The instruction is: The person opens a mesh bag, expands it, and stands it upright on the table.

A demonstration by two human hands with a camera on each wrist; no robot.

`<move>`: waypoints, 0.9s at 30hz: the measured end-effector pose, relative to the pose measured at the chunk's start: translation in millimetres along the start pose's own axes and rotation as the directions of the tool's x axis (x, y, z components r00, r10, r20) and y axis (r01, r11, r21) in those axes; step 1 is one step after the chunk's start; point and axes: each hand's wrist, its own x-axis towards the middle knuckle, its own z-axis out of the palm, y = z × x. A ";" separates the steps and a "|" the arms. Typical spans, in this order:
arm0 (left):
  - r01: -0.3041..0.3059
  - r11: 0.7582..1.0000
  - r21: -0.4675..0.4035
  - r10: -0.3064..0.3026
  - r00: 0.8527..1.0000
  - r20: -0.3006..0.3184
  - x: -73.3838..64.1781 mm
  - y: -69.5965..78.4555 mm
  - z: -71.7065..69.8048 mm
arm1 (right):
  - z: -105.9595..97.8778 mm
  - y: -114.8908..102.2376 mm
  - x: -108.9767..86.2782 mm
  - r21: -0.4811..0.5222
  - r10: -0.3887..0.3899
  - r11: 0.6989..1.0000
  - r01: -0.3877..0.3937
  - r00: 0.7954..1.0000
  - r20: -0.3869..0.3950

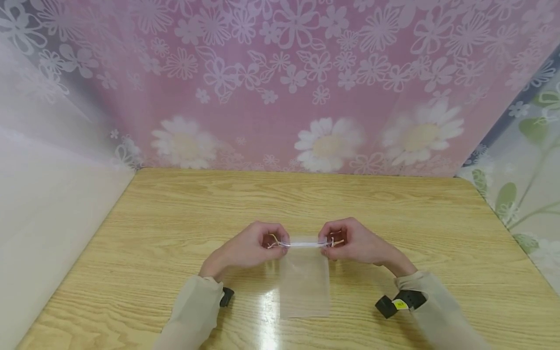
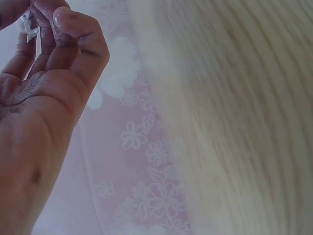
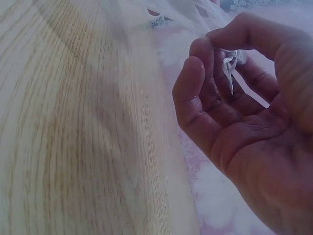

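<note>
While the person's left hand (image 1: pixel 250 245) pinches the left end of a narrow white band (image 1: pixel 306 245) on a sheer, pale, rectangular drawstring pouch (image 1: pixel 305 287), the right hand (image 1: pixel 359 243) pinches the band's right end; thumb and fingers are curled in on both sides, and the band runs straight between them; the pouch is at the near middle of the yellowish wood-grain tabletop (image 1: pixel 175 209), its flat body stretching from the band toward the near side; whether its lower edge touches the surface cannot be told.

Thin, pale, knotted left cord ends (image 1: pixel 273 241) stick out inside the left hand's curl; matching right cord ends (image 1: pixel 337 242) show at the other side; beige sleeves (image 1: pixel 197 301) cover the forearms, with a black device (image 1: pixel 411 299) bearing a yellow label (image 1: pixel 400 304) at the right wrist; beyond the far edge hangs a pink cloth printed with white flowers (image 1: pixel 262 104), with a whitish sheet (image 1: pixel 57 180) on the left and a pale, green-leafed cloth (image 1: pixel 535 175) on the right.
</note>
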 end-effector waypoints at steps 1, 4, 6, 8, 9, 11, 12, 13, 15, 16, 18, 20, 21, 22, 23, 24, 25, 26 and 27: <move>-0.004 1.000 0.011 0.004 1.000 -0.001 0.1 0.1 0.0 | -0.2 0.5 0.1 -0.003 -0.003 1.000 0.003 1.000 0.002; -0.016 0.999 0.029 0.016 1.000 -0.004 0.2 -0.1 0.3 | -0.6 1.1 0.3 -0.001 -0.014 1.000 0.014 1.000 0.007; -0.022 0.999 0.028 0.022 1.000 -0.004 0.2 -0.5 0.3 | -0.5 1.2 0.3 0.008 -0.022 1.000 0.022 1.000 0.006; -0.024 0.999 0.028 0.024 1.000 -0.001 0.1 -1.0 0.5 | -0.1 1.4 0.2 0.017 -0.031 0.999 0.031 0.999 0.007; -0.027 0.999 0.029 0.027 1.000 0.001 0.1 -1.4 0.6 | 0.2 1.5 0.2 0.022 -0.035 0.999 0.035 0.999 0.006; -0.026 0.999 0.034 0.026 1.000 0.005 -0.1 -2.4 1.0 | 0.9 2.0 0.1 0.032 -0.044 0.999 0.044 0.999 0.005; -0.026 0.999 0.038 0.025 1.000 0.008 -0.2 -3.1 1.2 | 1.3 2.5 0.1 0.037 -0.049 0.998 0.048 0.999 0.006; -0.025 0.999 0.041 0.024 1.000 0.009 -0.5 -3.7 1.2 | 1.6 2.9 0.2 0.039 -0.053 0.998 0.053 0.999 0.009; -0.017 0.999 0.045 0.016 1.000 0.010 -1.4 -5.0 1.1 | 2.1 4.1 0.4 0.034 -0.062 0.998 0.061 0.998 0.015; -0.013 0.999 0.047 0.013 1.000 0.010 -1.9 -5.6 1.1 | 2.3 4.5 0.4 0.029 -0.065 0.997 0.064 0.998 0.018; -0.009 0.999 0.049 0.008 1.000 0.011 -2.8 -6.8 1.0 | 2.6 5.2 0.3 0.019 -0.069 0.997 0.069 0.997 0.025; -0.005 0.998 0.059 0.004 1.000 0.013 -3.7 -7.6 1.0 | 2.9 5.4 0.2 0.012 -0.071 0.997 0.070 0.997 0.034; -0.005 0.998 0.066 0.004 1.000 0.014 -3.9 -7.9 0.9 | 3.0 5.4 0.2 0.014 -0.071 0.997 0.070 0.997 0.037; -0.003 0.997 0.077 0.002 1.000 0.015 -4.3 -8.0 0.7 | 3.0 5.3 0.2 0.018 -0.071 0.997 0.070 0.997 0.041; -0.001 0.996 0.087 0.000 1.000 0.013 -4.5 -8.2 0.6 | 3.2 5.3 0.3 0.019 -0.072 0.997 0.071 0.996 0.044; -0.002 0.995 0.097 0.000 1.000 0.012 -4.7 -8.2 0.5 | 3.2 5.1 0.3 0.018 -0.073 0.997 0.073 0.996 0.047; -0.003 0.994 0.109 0.001 1.000 0.011 -4.9 -8.2 0.3 | 3.2 5.0 0.2 0.017 -0.075 0.997 0.074 0.996 0.049; -0.006 0.993 0.117 0.004 1.000 0.011 -5.0 -8.1 0.2 | 3.2 4.9 0.1 0.012 -0.076 0.997 0.075 0.996 0.050; -0.005 0.992 0.125 0.004 1.000 0.009 -5.0 -8.0 0.1 | 3.0 4.8 -0.1 0.006 -0.077 0.997 0.077 0.996 0.049</move>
